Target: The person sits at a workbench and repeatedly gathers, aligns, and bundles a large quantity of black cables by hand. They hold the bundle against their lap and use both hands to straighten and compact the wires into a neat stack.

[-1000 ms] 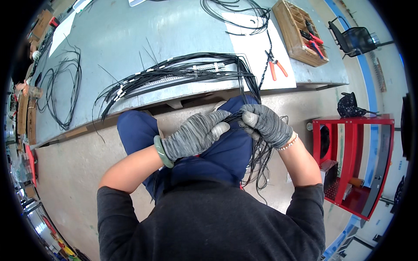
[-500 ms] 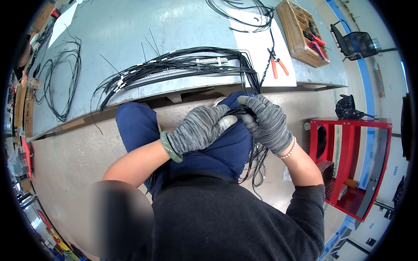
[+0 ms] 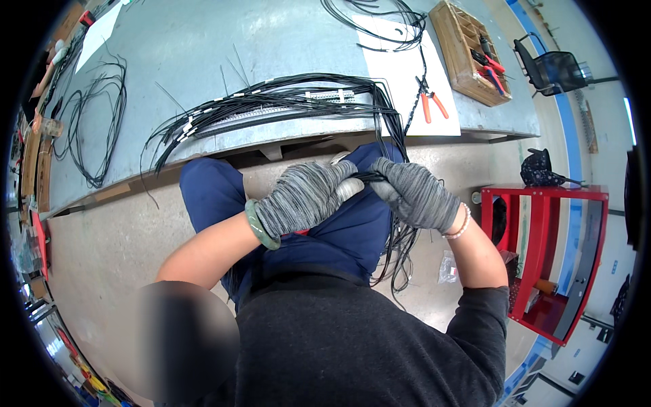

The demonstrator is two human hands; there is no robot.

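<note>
A bundle of thin black wires (image 3: 369,178) is gripped over the lap by the left hand (image 3: 305,197) and right hand (image 3: 413,193), both closed in grey knitted gloves. The glossy strands are draped from the smooth grey table (image 3: 203,61), where orange-handled pliers (image 3: 430,102) are laid on white paper.

Bright, even overhead light is washing the desk (image 3: 203,54), leaving only soft shadows beneath its front edge. Fisheye distortion is bending straight lines toward the black circular rim. A smeared blur patch is sitting lower left.
</note>
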